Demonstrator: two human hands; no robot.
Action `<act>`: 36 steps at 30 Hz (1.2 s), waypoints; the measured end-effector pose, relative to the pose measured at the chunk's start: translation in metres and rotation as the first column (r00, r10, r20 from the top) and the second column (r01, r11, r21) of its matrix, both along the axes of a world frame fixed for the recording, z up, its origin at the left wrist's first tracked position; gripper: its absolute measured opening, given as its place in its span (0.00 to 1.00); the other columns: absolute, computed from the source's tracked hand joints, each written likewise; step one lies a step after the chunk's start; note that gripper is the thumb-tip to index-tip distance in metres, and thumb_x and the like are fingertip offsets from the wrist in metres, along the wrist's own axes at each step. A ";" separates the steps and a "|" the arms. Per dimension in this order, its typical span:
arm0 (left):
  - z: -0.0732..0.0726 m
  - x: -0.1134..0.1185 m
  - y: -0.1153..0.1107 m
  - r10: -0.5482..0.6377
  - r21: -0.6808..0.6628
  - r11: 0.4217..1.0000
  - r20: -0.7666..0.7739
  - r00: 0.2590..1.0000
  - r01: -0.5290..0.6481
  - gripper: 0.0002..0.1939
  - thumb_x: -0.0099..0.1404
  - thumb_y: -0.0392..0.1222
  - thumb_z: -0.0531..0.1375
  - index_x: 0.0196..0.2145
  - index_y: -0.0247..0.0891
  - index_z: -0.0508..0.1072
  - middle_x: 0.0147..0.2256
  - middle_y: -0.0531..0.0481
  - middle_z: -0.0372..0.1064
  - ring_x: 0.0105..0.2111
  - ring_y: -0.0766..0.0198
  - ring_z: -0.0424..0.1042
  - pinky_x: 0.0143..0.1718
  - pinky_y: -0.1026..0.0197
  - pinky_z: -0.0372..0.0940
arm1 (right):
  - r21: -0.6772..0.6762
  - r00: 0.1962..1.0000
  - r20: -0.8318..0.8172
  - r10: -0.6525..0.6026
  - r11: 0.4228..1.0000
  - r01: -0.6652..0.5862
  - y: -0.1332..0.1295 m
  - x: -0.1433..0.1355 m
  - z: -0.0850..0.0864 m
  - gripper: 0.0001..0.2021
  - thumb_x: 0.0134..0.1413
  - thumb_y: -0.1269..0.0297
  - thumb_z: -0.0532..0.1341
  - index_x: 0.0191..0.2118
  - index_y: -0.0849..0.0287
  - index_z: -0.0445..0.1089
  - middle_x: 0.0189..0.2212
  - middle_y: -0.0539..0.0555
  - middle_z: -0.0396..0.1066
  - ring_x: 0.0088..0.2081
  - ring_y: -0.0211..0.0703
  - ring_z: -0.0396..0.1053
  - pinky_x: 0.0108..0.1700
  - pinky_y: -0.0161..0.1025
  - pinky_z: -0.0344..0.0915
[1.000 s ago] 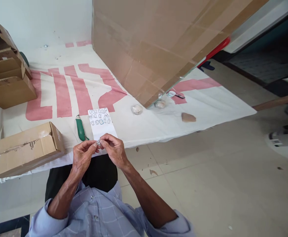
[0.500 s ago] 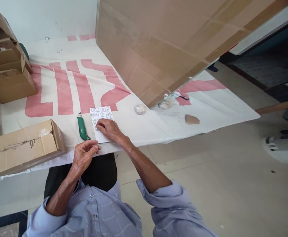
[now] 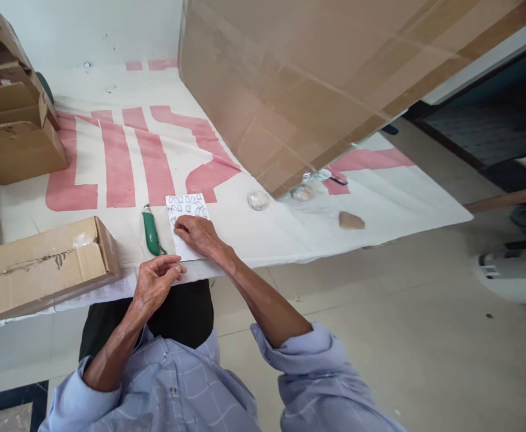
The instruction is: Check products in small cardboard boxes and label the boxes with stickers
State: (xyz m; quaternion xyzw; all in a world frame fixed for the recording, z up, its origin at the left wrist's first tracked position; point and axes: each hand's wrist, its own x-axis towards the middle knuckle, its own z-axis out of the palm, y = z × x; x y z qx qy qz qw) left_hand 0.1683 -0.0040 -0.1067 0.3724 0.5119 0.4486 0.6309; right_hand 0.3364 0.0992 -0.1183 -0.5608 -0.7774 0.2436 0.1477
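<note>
A white sheet of paper lies near the table's front edge, with rows of small dark-outlined four-sided shapes on its upper part. Over its middle rests my right hand, fingers bent down and closed together at the left side of the sheet. Whatever those fingertips hold is hidden or too small to name. My left hand is at the table edge just below the sheet, palm inward, its thumb and forefinger slightly apart with nothing visible between them. Left of the paper lies a green-handled knife, its tip pointing away from me.
A closed cardboard box sits at the left front, and open cartons stand behind it. One large taped carton overhangs the right rear. Clear plastic lumps and a brown scrap lie on the white cloth.
Both hands keep nearly the same pose and place over and beside the paper. The view has shifted very slightly; nothing on the table has visibly moved.
</note>
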 end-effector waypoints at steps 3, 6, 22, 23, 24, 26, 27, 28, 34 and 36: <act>0.000 0.000 0.000 -0.002 -0.001 1.000 0.001 1.000 0.002 0.14 0.51 0.44 0.75 0.35 0.36 0.84 0.28 0.46 0.83 0.26 0.62 0.78 0.33 0.59 0.74 | -0.009 1.000 0.013 -0.024 1.000 0.024 0.001 -0.001 -0.001 0.06 0.67 0.69 0.61 0.44 0.54 0.76 0.39 0.53 0.81 0.40 0.48 0.73 0.40 0.40 0.56; 0.000 0.000 -0.001 -0.004 -0.009 1.000 -0.004 1.000 0.004 0.15 0.51 0.43 0.74 0.36 0.36 0.84 0.28 0.47 0.82 0.26 0.62 0.78 0.34 0.59 0.74 | 0.025 0.999 0.031 -0.012 1.000 0.011 -0.001 -0.002 -0.003 0.10 0.67 0.69 0.61 0.51 0.53 0.75 0.41 0.53 0.81 0.41 0.48 0.74 0.40 0.40 0.57; 0.010 -0.009 -0.027 -0.022 0.071 0.997 -0.120 0.992 0.030 0.16 0.51 0.41 0.70 0.40 0.37 0.84 0.30 0.48 0.82 0.28 0.63 0.77 0.37 0.60 0.73 | 0.177 0.992 0.117 0.045 0.982 -0.066 -0.009 -0.005 -0.019 0.09 0.74 0.66 0.57 0.47 0.55 0.76 0.47 0.55 0.78 0.47 0.46 0.75 0.42 0.38 0.62; 0.012 -0.011 -0.029 -0.022 0.075 0.997 -0.128 0.992 0.032 0.17 0.51 0.41 0.70 0.40 0.37 0.84 0.30 0.48 0.82 0.28 0.63 0.77 0.37 0.60 0.72 | 0.195 0.994 0.101 0.048 0.979 -0.067 -0.010 -0.005 -0.022 0.09 0.74 0.66 0.57 0.47 0.55 0.76 0.47 0.56 0.78 0.47 0.47 0.75 0.43 0.38 0.63; 0.013 -0.013 -0.032 -0.021 0.078 0.996 -0.133 0.991 0.032 0.17 0.51 0.42 0.70 0.40 0.37 0.84 0.30 0.48 0.82 0.28 0.63 0.77 0.37 0.60 0.72 | 0.215 0.996 0.077 0.047 0.975 -0.063 -0.011 -0.003 -0.024 0.09 0.73 0.66 0.58 0.48 0.55 0.76 0.47 0.56 0.78 0.47 0.47 0.75 0.44 0.39 0.64; 0.014 -0.018 -0.038 -0.020 0.088 0.996 -0.135 0.991 0.032 0.18 0.51 0.43 0.70 0.41 0.37 0.84 0.30 0.48 0.82 0.29 0.62 0.77 0.37 0.60 0.72 | 0.263 1.000 0.007 0.030 0.964 -0.030 -0.014 0.000 -0.030 0.10 0.72 0.67 0.58 0.51 0.55 0.75 0.47 0.56 0.79 0.48 0.48 0.75 0.46 0.40 0.67; 0.015 -0.020 -0.042 -0.022 0.091 0.995 -0.134 0.991 0.034 0.18 0.51 0.43 0.70 0.41 0.37 0.83 0.30 0.48 0.82 0.29 0.62 0.77 0.37 0.59 0.71 | 0.287 0.999 -0.035 0.020 0.958 -0.010 -0.017 0.003 -0.033 0.11 0.71 0.68 0.58 0.53 0.56 0.75 0.47 0.57 0.79 0.48 0.48 0.75 0.47 0.40 0.67; 0.015 -0.023 -0.045 -0.023 0.092 0.995 -0.132 0.991 0.035 0.18 0.51 0.43 0.70 0.41 0.37 0.83 0.30 0.48 0.82 0.29 0.62 0.76 0.38 0.59 0.71 | 0.307 0.997 -0.073 0.014 0.952 0.009 -0.019 0.006 -0.036 0.12 0.70 0.69 0.58 0.54 0.56 0.74 0.48 0.57 0.79 0.47 0.48 0.76 0.48 0.41 0.68; 0.012 -0.036 -0.062 -0.010 0.095 0.995 -0.113 0.994 0.021 0.19 0.49 0.42 0.70 0.41 0.37 0.83 0.30 0.49 0.82 0.29 0.63 0.76 0.38 0.59 0.70 | 0.352 0.990 -0.136 0.022 0.936 0.027 -0.033 0.012 -0.042 0.11 0.69 0.71 0.57 0.49 0.57 0.76 0.46 0.58 0.78 0.45 0.48 0.76 0.50 0.42 0.70; 0.012 -0.038 -0.066 -0.020 0.105 0.994 -0.114 0.993 0.032 0.20 0.49 0.42 0.70 0.42 0.37 0.83 0.30 0.49 0.82 0.29 0.63 0.76 0.38 0.59 0.70 | 0.350 0.992 -0.119 0.046 0.937 -0.001 -0.032 0.007 -0.039 0.12 0.70 0.70 0.56 0.49 0.57 0.77 0.47 0.58 0.78 0.47 0.47 0.76 0.51 0.41 0.69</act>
